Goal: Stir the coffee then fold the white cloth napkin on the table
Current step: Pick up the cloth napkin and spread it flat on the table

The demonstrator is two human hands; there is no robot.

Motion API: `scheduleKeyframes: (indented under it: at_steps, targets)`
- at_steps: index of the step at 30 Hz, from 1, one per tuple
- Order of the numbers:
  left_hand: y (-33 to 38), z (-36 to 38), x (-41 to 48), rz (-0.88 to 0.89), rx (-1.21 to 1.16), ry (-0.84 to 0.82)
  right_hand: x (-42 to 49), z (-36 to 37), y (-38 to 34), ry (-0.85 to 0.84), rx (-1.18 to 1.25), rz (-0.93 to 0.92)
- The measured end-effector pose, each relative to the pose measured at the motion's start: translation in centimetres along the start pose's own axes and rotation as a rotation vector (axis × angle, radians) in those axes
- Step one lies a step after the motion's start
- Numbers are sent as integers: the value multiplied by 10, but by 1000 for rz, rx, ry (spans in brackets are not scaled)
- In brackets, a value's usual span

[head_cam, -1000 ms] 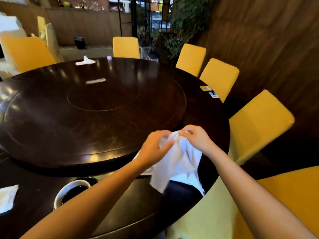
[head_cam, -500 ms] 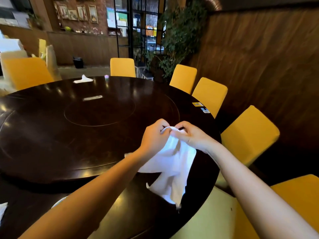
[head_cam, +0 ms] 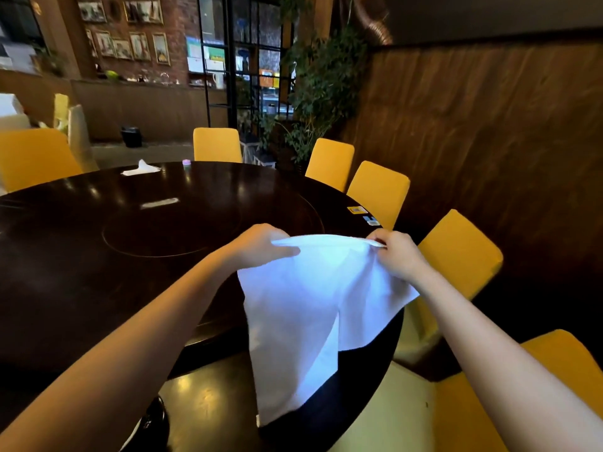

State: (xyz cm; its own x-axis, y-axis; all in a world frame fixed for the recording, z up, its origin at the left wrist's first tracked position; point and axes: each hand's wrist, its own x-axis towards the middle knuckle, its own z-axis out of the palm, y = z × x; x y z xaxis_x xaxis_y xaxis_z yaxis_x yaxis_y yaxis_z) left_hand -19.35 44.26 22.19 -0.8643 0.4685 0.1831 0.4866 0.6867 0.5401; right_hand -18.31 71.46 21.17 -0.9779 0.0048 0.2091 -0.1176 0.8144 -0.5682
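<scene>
The white cloth napkin hangs spread in the air above the near right edge of the round dark table. My left hand pinches its upper left corner. My right hand pinches the upper right corner. The top edge is stretched between the two hands and the rest drapes down over the table rim. Only a dark sliver of the coffee cup shows at the bottom, under my left forearm.
Several yellow chairs ring the table on the right and far side. A raised turntable fills the table's middle. A crumpled tissue and a small pink object lie at the far edge. Stickers sit at the right rim.
My hands have moved apart and upward, opening the bunched napkin into a spread sheet. The view has tilted up, so the cup has slid almost out of sight.
</scene>
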Motion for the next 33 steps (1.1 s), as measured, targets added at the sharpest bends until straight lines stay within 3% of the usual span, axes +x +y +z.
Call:
scheduleKeyframes:
  at_steps: [4,8,16,21,25,30,33]
  targets:
    - [-1,-5,-2,-63,-235,243,0,2,20,17,-162,88]
    - [6,-2,-4,-78,-316,359,-1,0,34,96,-166,201]
    - [76,14,-9,92,-522,225,9,-14,22,326,-72,155]
    - [116,27,-5,58,-731,182,19,-34,10,375,-160,110]
    - [94,25,-7,40,-549,269,26,-33,5,326,-255,87]
    - [12,20,-13,-236,-326,341,49,0,1,200,-421,24]
    - [-46,15,-23,-388,-142,298,77,30,0,104,-527,-75]
